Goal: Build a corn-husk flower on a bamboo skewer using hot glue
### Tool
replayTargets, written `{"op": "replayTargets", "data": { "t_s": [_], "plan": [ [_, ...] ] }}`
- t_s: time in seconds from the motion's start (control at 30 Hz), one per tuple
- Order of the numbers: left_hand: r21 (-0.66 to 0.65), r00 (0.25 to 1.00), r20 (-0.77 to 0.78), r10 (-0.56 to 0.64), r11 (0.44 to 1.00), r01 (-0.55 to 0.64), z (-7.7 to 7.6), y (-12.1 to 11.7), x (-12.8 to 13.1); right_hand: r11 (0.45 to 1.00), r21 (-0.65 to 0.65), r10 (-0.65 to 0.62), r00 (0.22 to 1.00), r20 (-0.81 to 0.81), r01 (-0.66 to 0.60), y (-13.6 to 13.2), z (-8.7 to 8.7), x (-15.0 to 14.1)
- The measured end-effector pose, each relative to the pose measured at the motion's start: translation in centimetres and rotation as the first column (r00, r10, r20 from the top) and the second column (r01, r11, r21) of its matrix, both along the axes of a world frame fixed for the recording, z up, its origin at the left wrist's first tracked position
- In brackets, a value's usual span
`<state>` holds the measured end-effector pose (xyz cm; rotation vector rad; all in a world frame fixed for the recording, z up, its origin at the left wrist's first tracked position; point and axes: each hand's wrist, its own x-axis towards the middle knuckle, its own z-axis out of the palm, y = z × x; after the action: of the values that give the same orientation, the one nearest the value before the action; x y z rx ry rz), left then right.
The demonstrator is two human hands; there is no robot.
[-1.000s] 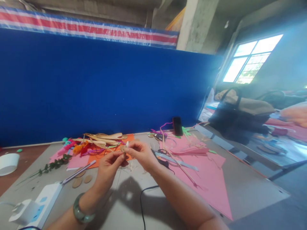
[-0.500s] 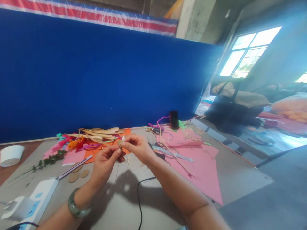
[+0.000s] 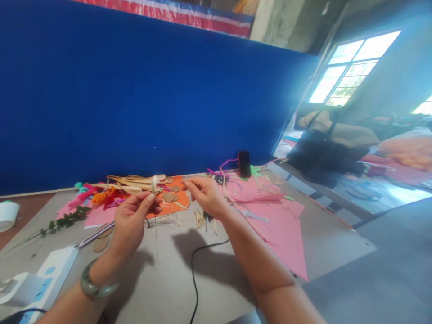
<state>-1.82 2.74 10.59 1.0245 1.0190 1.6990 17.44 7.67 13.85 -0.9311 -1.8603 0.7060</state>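
Note:
My left hand (image 3: 132,217), a bracelet on its wrist, pinches a narrow pale strip (image 3: 154,183) that stands upright above the fingertips. A thin dark wire or thread (image 3: 157,243) hangs below that hand. To the right and apart from it, my right hand (image 3: 207,195) has thumb and forefinger pressed together. Whatever lies between those fingertips is too small to make out. Between the hands, flat brown discs (image 3: 169,197) rest on an orange sheet (image 3: 182,198). Long dried straw-coloured strips (image 3: 135,183) lie behind my left hand.
Pink sheets (image 3: 286,243) cover the table's right side, with a phone (image 3: 244,164) upright at the back. A black cable (image 3: 194,279) crosses the front. At left are a power strip (image 3: 57,265), a leafy sprig (image 3: 65,219) and a white cup (image 3: 8,215). A blue panel (image 3: 162,99) stands behind.
My hands, together before, have moved apart: the left toward the left, the right slightly right. The pale strip in my left hand and the discs on the orange sheet now show.

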Motion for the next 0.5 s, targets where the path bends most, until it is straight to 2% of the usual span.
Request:
{"op": "replayTargets", "data": {
  "t_s": [0.2, 0.3, 0.4, 0.5],
  "plan": [
    [-0.05, 0.993, 0.119, 0.002, 0.999, 0.004, 0.4, 0.6, -0.5, 0.991, 0.09, -0.104, 0.988, 0.111, 0.095, 0.6, 0.2, 0.8],
    [-0.082, 0.99, 0.139, 0.004, 0.997, 0.007, 0.3, 0.8, -0.6, 0.981, 0.103, -0.182, 0.957, 0.224, 0.163, 0.8, 0.2, 0.9],
    [-0.103, 0.99, 0.143, 0.014, 0.995, 0.001, 0.3, 0.9, -0.8, 0.983, 0.114, -0.181, 0.893, 0.412, 0.147, 1.1, -0.2, 0.9],
    [-0.108, 0.989, 0.146, 0.018, 0.994, -0.002, 0.4, 1.0, -0.9, 0.984, 0.162, -0.161, 0.771, 0.617, 0.077, 1.5, -1.0, 0.9]
  ]
}}
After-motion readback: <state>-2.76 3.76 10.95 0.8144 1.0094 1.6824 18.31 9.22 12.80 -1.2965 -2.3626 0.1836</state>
